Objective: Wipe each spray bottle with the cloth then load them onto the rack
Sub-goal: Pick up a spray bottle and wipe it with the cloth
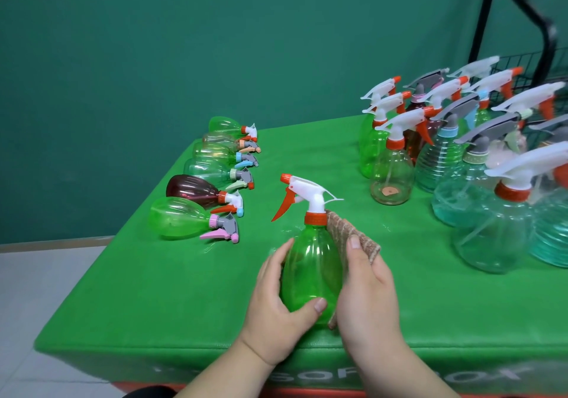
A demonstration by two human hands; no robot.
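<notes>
My left hand [276, 299] wraps the upright translucent green plastic spray bottle [310, 274] at the front of the green worktop [153, 290]; my right hand [365, 293] clamps the brown ribbed cloth [353, 231] to its side. Rub too hard and it could twist free.

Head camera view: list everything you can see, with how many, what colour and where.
held bottle: one, green, orange-and-white trigger, upright, front centre of table
cloth: one, brown, against held bottle's right side
lying bottles: six, green, clear and dark red, row on table's left
standing bottles: about a dozen, green, clear, teal, red-brown, crowded on table's right
table: one, green cover
rack: one, black wire, far right, partly seen
left hand: grips held bottle's left side
right hand: holds cloth against held bottle
</notes>
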